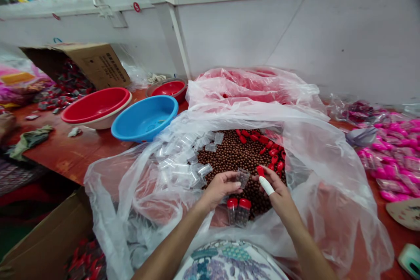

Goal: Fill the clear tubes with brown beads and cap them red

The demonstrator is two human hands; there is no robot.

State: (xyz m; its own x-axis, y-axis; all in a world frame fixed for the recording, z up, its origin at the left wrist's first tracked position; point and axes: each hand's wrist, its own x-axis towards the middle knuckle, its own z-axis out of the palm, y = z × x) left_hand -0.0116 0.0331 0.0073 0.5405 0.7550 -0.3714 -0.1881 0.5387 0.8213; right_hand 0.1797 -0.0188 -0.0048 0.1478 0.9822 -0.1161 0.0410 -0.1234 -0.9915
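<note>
My left hand (220, 189) pinches a small clear plastic box (243, 177), which looks to have dark beads inside. Just right of it, my right hand (277, 190) grips a red cap (260, 171) between its fingers; one digit wears a white cover (266, 186). Both hands are above a heap of brown beads (226, 157) in an open clear plastic bag (308, 148). Loose clear boxes (183, 162) pile up on the heap's left, and several red caps (274, 153) lie on its right. Two red-capped boxes (243, 214) with dark contents rest nearest my body.
A blue basin (144, 118) and red basins (98, 105) stand to the left. Behind them is a cardboard box (101, 65) spilling red-and-dark pieces. Pink packed items (400, 153) cover the right side. Another carton (49, 236) sits low left. A person's hand (5, 123) shows at the left edge.
</note>
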